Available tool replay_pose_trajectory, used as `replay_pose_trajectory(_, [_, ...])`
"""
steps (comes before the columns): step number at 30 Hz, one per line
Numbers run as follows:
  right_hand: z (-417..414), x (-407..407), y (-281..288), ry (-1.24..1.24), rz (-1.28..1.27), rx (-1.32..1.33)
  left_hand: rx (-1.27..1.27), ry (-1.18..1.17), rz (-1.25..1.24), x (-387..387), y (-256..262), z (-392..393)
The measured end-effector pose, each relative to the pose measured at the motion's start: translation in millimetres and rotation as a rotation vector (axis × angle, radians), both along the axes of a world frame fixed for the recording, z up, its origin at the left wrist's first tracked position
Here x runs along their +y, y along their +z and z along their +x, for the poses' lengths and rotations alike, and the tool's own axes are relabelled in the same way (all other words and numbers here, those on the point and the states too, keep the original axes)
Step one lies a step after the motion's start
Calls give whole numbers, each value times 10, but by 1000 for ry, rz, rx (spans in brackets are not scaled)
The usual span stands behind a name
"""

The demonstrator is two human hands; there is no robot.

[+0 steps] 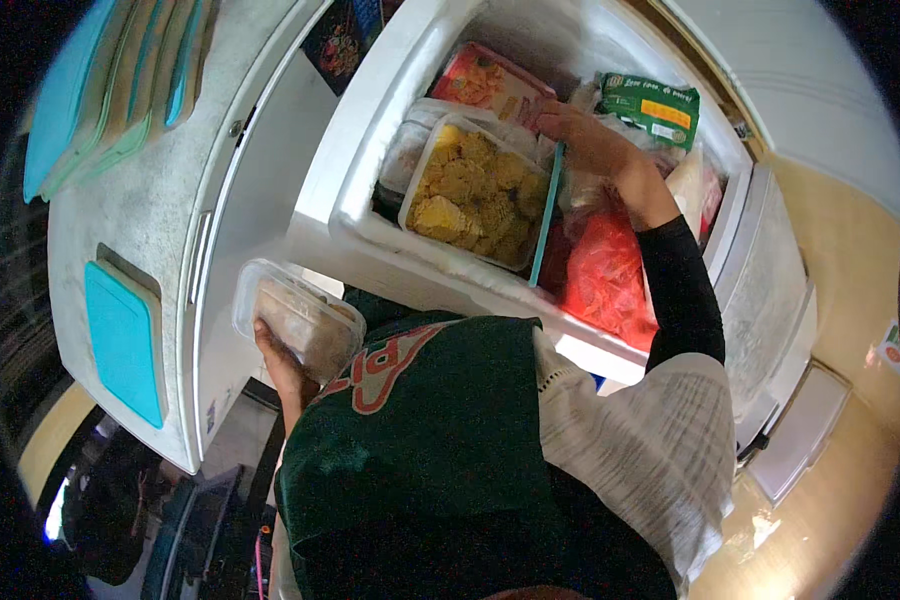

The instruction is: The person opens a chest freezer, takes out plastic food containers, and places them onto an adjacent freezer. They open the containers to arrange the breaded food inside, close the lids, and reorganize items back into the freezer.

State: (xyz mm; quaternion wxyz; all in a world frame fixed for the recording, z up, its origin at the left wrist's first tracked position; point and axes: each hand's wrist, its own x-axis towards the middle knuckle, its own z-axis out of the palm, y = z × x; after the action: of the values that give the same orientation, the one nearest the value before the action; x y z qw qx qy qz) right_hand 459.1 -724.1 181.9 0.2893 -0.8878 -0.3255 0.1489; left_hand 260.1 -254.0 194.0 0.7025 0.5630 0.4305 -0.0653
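My left hand [289,367] holds a clear plastic food container [300,315], tilted outside the freezer; its frosted contents look pale and wrapped. My right hand [589,142] reaches down into an open chest freezer [390,251]. Its fingertips are by the upper end of a turquoise lid [546,217] standing on edge, close to a red food box [487,82]. Whether they grip anything is hidden. Left of the lid sits an uncovered clear container [476,195] full of yellow-brown coated pieces. Beneath it, another frosted container [405,154] shows partly.
A red plastic bag [607,270] and a green packet [649,109] lie in the freezer's right side. On a white surface [142,217] at left rest a turquoise-lidded container [124,341] and several stacked turquoise-lidded containers [112,90]. The freezer's near wall stands against my front.
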Motion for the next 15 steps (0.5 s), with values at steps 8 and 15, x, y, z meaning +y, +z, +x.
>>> replay_pose_trajectory(8, [-167, -56, 319, 18, -162, -88, 32, 52, -76, -104, 109, -27])
replay_pose_trajectory(15, [-286, -18, 542, -154, -60, 109, -21, 25, -76, -9, -8, -147])
